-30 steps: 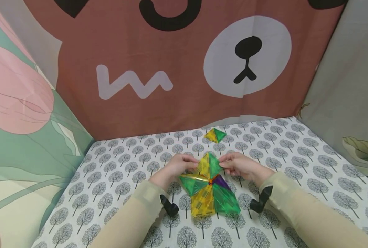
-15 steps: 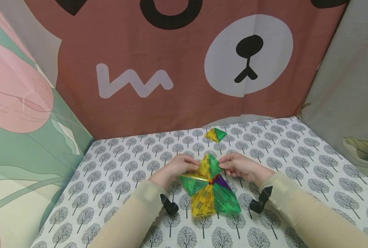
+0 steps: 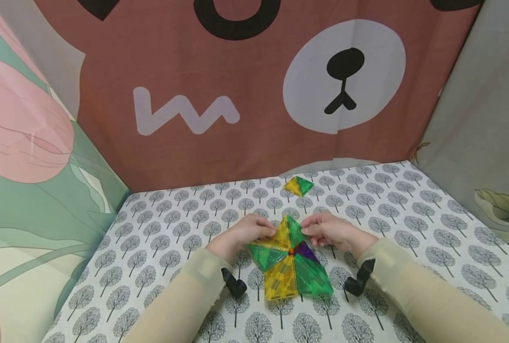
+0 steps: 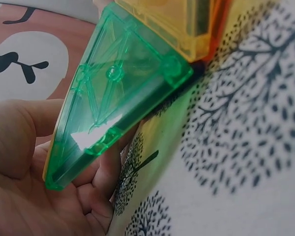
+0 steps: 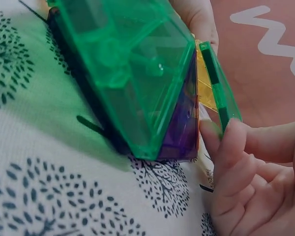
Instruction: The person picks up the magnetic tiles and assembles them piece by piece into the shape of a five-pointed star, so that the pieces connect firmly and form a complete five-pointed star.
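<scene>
On the cloth sits a star-like build of see-through magnetic tiles [image 3: 282, 278], with green, yellow and purple pieces round a small orange-red centre. My left hand [image 3: 246, 230] is at the far point's left edge, thumb and fingers on its yellow triangle tile [image 3: 282, 236]. On the other side, my right hand [image 3: 333, 231] pinches that point's green triangle tile [image 5: 220, 83] between thumb and finger. In the left wrist view a green tile [image 4: 113, 83] hides part of the left fingers. A purple tile [image 5: 182, 120] stands beside the nearer green tile in the right wrist view.
Farther back on the tree-print cloth [image 3: 185, 295] lies a small yellow and green tile piece [image 3: 299, 186]. Behind the table hangs a brown bear-print curtain [image 3: 258, 157]. Printed drapes [image 3: 473, 119] close off both sides.
The far yellow and green point has sunk slightly toward the rest of the build, its tip lower in the head view. Both hands keep their hold and barely move.
</scene>
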`<state>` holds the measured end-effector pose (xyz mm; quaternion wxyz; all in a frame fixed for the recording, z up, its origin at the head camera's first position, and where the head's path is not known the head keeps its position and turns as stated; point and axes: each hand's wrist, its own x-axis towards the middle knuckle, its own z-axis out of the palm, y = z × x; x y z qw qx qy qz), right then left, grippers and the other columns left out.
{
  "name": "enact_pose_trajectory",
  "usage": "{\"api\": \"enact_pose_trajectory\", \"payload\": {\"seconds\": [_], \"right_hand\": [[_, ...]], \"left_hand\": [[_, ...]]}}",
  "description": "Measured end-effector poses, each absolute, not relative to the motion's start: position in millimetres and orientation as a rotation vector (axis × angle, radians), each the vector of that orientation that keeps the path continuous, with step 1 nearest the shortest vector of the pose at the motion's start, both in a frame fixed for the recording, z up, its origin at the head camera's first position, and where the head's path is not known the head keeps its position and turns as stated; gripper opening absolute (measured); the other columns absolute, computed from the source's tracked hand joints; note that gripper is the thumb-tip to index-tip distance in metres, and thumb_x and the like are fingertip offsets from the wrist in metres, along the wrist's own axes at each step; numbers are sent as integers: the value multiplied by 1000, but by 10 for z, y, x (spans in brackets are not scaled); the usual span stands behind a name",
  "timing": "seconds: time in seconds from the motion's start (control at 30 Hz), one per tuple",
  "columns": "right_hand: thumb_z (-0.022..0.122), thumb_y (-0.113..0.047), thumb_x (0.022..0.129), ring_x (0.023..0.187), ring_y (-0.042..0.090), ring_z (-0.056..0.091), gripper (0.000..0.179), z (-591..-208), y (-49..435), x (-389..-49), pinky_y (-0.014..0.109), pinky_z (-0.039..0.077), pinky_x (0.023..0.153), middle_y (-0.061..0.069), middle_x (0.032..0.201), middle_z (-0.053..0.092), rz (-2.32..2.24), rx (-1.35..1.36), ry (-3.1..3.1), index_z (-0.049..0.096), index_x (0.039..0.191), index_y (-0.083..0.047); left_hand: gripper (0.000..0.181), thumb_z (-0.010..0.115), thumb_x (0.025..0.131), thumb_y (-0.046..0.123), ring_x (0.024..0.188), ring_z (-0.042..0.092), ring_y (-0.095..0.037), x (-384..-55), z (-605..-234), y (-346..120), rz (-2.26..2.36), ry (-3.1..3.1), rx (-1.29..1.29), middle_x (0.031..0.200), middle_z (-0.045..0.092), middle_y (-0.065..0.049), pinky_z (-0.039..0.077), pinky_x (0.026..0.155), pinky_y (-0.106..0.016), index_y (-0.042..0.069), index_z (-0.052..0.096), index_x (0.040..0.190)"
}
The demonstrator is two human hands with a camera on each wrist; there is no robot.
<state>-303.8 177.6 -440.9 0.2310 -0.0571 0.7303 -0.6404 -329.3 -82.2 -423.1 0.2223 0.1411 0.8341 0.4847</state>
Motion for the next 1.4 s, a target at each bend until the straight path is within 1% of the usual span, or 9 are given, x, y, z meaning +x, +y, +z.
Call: {"api": "enact_pose_trajectory", "payload": {"seconds": [0.5,0.57,0.67,0.77,0.87,1.0,1.13,1.27,1.4], "right_hand": [[69,-11,92,61,16,56,31,-4388,1780,-2977,25,47,52,12,88,66,-1544,-266,2274,65,119,3],[66,-15,95,61,18,57,31,-4346,1802,-2905,28,48,51,12,87,66,-1499,-247,2321,62,119,5],[60,-22,99,54,21,58,34,-4233,1857,-2703,32,51,47,12,77,66,-1368,-233,2422,57,120,4],[58,-32,101,48,26,60,47,-4108,1926,-2399,39,53,44,12,67,65,-1260,-267,2468,50,129,5],[57,-36,101,48,31,61,62,-4057,1958,-2071,45,54,44,14,67,66,-1318,-278,2379,36,142,6],[59,-27,100,52,30,62,74,-4136,1924,-1729,43,56,46,19,77,68,-1556,-263,2157,17,150,7],[61,-15,98,61,26,65,82,-4228,1863,-1564,37,58,51,24,88,68,-1782,-226,1946,3,153,3],[59,-7,97,70,29,67,83,-4283,1840,-1526,42,60,59,27,94,66,-1895,-212,1862,0,154,2],[59,-6,96,75,32,67,83,-4306,1870,-1526,47,59,64,28,96,66,-1909,-213,1884,0,154,3]], "left_hand": [[18,71,92,17,86,64,-18,-3279,-4231,-819,1322,2303,420,97,69,-2,54,79,-33,7,76,106],[18,71,92,17,87,64,-18,-3282,-4238,-819,1322,2298,428,98,69,-2,54,79,-33,7,76,106],[19,70,93,17,87,63,-18,-3288,-4251,-822,1327,2278,429,100,68,-2,54,78,-33,7,76,108],[20,69,94,19,89,63,-18,-3292,-4259,-835,1313,2280,438,102,68,-2,54,80,-34,8,76,109],[20,69,94,20,90,63,-17,-3286,-4244,-849,1291,2302,448,102,68,-1,53,83,-36,8,76,109],[20,64,95,15,90,63,-18,-3278,-4219,-848,1280,2310,444,99,71,-2,52,84,-36,7,75,109],[21,58,96,9,91,63,-18,-3274,-4218,-838,1284,2296,432,95,71,-3,52,86,-37,5,74,109],[21,56,96,7,93,64,-18,-3264,-4238,-840,1302,2285,433,94,70,-3,52,89,-37,3,73,109],[22,56,96,7,93,64,-18,-3252,-4261,-859,1328,2273,431,97,69,-2,52,90,-37,4,73,110]]}}
